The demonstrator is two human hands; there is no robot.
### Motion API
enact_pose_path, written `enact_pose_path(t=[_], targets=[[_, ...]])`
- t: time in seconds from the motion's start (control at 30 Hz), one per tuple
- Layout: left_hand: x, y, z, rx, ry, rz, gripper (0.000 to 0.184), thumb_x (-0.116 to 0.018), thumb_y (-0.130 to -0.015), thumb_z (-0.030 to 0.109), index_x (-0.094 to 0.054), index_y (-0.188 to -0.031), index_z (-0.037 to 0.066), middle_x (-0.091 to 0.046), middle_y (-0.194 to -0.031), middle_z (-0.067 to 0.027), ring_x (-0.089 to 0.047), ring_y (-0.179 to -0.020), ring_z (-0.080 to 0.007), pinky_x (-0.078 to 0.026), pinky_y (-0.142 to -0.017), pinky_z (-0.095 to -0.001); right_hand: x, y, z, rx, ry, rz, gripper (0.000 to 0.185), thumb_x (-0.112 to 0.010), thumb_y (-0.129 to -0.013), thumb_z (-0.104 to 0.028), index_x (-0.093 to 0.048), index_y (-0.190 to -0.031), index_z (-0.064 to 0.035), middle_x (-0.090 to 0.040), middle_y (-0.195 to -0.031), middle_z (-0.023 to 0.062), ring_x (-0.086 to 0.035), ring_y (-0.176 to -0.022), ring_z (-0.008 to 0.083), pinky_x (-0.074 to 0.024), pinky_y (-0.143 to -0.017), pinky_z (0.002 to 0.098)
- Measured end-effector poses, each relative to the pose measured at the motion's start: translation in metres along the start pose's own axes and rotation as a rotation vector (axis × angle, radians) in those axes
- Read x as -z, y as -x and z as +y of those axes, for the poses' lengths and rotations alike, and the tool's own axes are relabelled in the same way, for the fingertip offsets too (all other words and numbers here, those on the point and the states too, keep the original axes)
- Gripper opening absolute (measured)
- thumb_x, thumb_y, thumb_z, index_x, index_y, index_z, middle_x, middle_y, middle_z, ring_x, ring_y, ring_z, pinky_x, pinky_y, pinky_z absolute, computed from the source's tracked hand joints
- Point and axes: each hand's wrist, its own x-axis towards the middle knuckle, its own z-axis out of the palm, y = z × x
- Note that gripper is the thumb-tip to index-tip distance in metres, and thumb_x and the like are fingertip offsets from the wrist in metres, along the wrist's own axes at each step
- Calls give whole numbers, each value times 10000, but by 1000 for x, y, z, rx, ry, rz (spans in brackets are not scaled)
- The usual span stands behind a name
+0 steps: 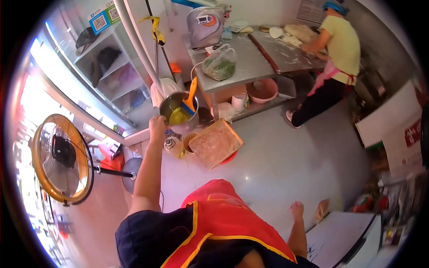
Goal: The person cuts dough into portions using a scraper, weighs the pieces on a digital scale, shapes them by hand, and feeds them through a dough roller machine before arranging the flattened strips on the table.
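My left hand (157, 123) is closed on the near left rim of a metal pot (188, 127). Yellow oil (179, 116) shows inside it. A brush (191, 95) with an orange handle and a blue band leans in the pot, its handle rising above the rim. To the right of my red apron, my right hand (296, 208) hangs low with its fingers curled in and nothing visible in them. The nearest thing to it is a white-topped surface (339, 223).
A wooden board (216, 144) and a large bottle (173, 146) stand below the pot. On the metal table (250, 60) lie a bag of greens (220, 67) and a rolling pin (264, 53). A co-worker (342, 49) handles dough there. A fan (62, 158) stands left.
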Motion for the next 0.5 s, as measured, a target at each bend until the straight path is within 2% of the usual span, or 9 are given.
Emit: enact_pose_path(t=[0.1, 0.23, 0.3, 0.4, 0.47, 0.5], targets=[[-44, -55, 7, -64, -50, 59, 142, -513, -781, 65, -580, -783, -60, -576, -638, -120, -578, -475, -212, -472, -428, -284, 5, -95, -53, 70, -57, -5, 155, -511, -881, -155, -610, -868, -36, -552, -633, 18, -485, -539, 104, -410, -490, 262], [-109, -122, 29, -72, -11, 160, 157, -515, -781, 78, -579, -778, -65, -579, -626, -117, -586, -485, -207, -481, -448, -284, 0, -170, -92, 12, -76, -272, 168, -526, -882, -176, -616, -869, -35, -585, -664, 33, -530, -569, 102, -433, -499, 252], [-134, -165, 27, -114, -26, 206, 175, -506, -791, 87, -574, -773, -73, -585, -639, -116, -600, -503, -194, -485, -452, -276, -3, -213, -66, -19, -111, -423, 155, -540, -878, -166, -621, -869, -35, -608, -675, 48, -565, -578, 116, -450, -493, 251], [-188, -208, 43, -49, 150, 349, 95, -518, -807, 51, -544, -778, -36, -562, -680, -115, -538, -446, -189, -453, -406, -265, 4, -275, -1, -124, -137, -482, 166, -546, -861, -186, -625, -853, -40, -613, -646, 56, -574, -542, 137, -472, -475, 271], [-219, -243, 51, -67, 147, 433, 143, -505, -803, 74, -549, -791, -62, -575, -710, -136, -569, -480, -221, -480, -438, -292, 27, -297, -51, 69, 203, -502, 220, -538, -853, -231, -635, -768, -52, -626, -619, 45, -585, -540, 175, -502, -534, 301], [-229, -261, 47, -81, 123, 452, 172, -496, -796, 89, -559, -782, -71, -583, -713, -140, -586, -497, -227, -483, -453, -297, 33, -324, -45, 416, 488, -497, 282, -534, -838, -284, -627, -678, -72, -625, -591, 42, -585, -544, 202, -501, -562, 344]])
